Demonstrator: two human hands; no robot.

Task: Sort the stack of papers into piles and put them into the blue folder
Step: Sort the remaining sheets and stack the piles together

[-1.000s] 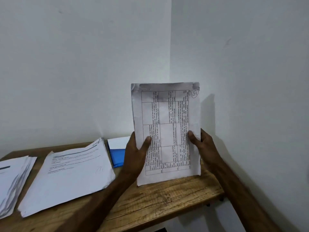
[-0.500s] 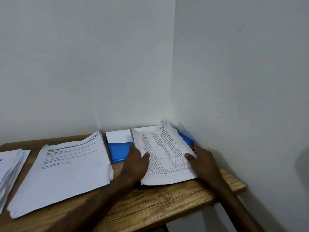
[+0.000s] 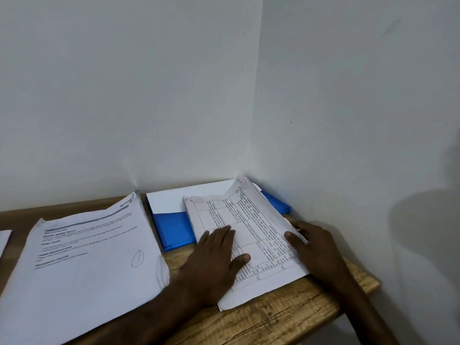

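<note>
Two hands, left (image 3: 211, 265) and right (image 3: 316, 247), hold papers (image 3: 261, 232) (several, seemingly) on folder (image 3: 174, 227).

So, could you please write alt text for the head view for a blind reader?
A sheaf of table-printed papers lies partly on a blue folder at the corner of a wooden table, the left hand flat on it, the right hand at its right edge, thumb on top. A bigger pile of papers lies to its left.
</note>
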